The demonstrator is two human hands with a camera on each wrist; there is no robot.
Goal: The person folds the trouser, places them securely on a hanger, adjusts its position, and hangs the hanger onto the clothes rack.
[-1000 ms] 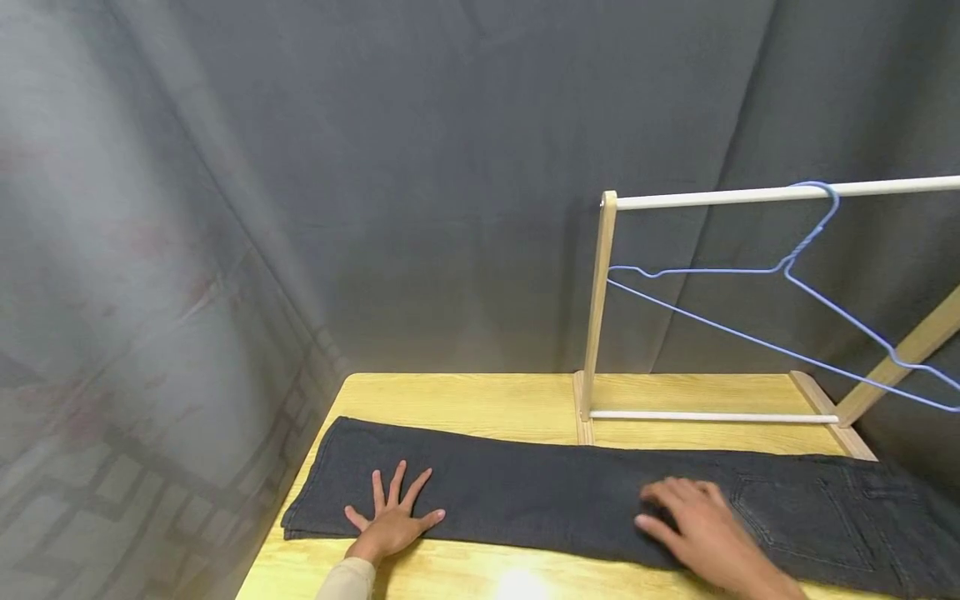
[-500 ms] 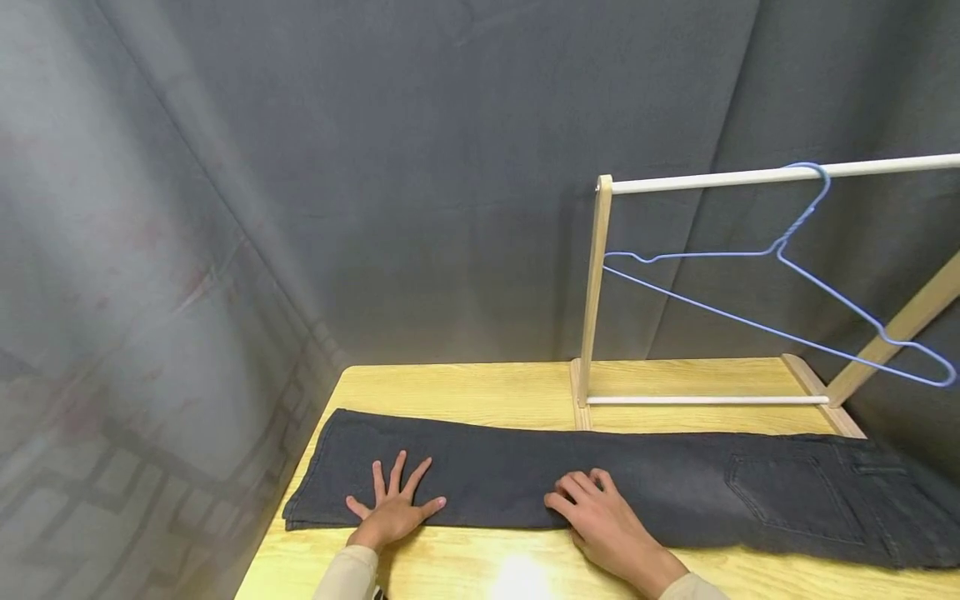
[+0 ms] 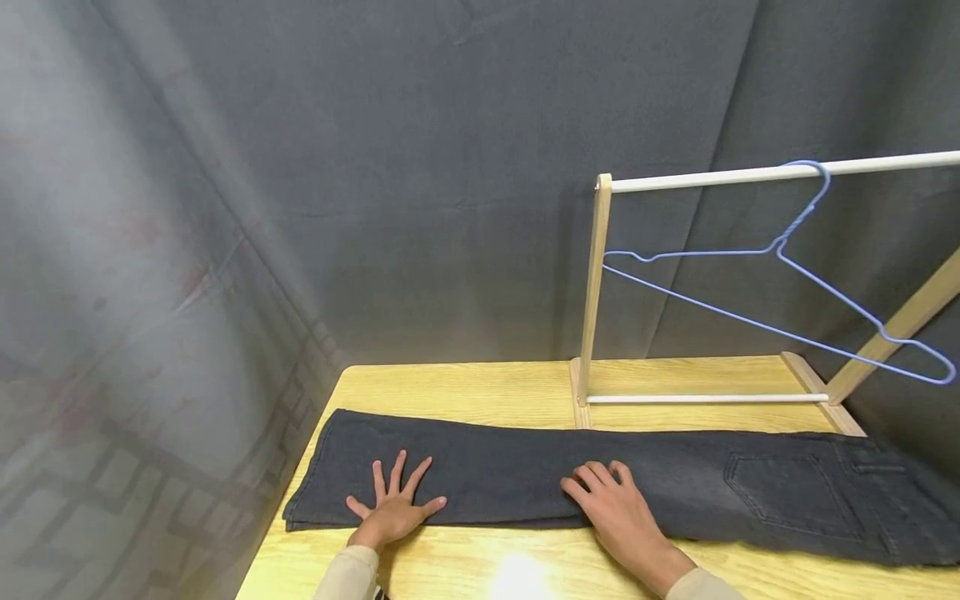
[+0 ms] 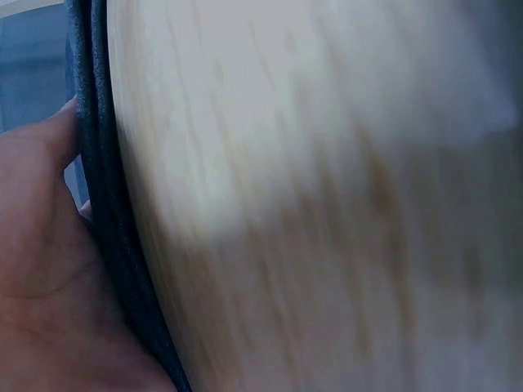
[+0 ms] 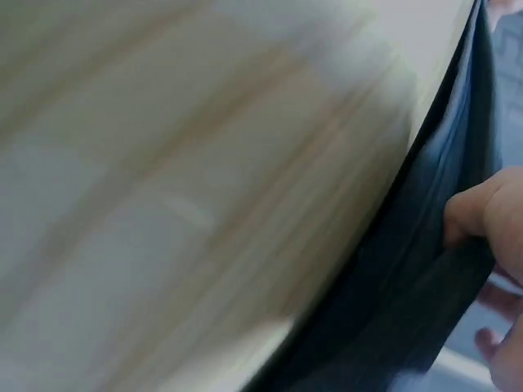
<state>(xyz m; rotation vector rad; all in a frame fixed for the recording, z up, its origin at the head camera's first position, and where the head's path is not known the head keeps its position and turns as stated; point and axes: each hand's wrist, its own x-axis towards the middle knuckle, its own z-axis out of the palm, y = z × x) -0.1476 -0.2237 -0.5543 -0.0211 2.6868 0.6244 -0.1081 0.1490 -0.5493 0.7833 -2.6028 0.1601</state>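
Note:
A pair of dark jeans, folded lengthwise, lies across the wooden table, hem at the left and back pocket at the right. My left hand rests flat on the leg near the hem with fingers spread; in the left wrist view its thumb side lies against the layered edge of the denim. Farther along the leg, my right hand has bent fingers on the cloth at its near edge. The right wrist view shows a raised fold of denim pinched between the right thumb and fingers.
A wooden rack with a white top bar stands behind the jeans at the right. From the bar hangs a blue wire hanger. Grey curtains enclose the back and left of the table.
My right hand moved left along the jeans from near the pocket, then slightly back right, and its fingers settled on the near edge. My left hand stayed in place on the leg.

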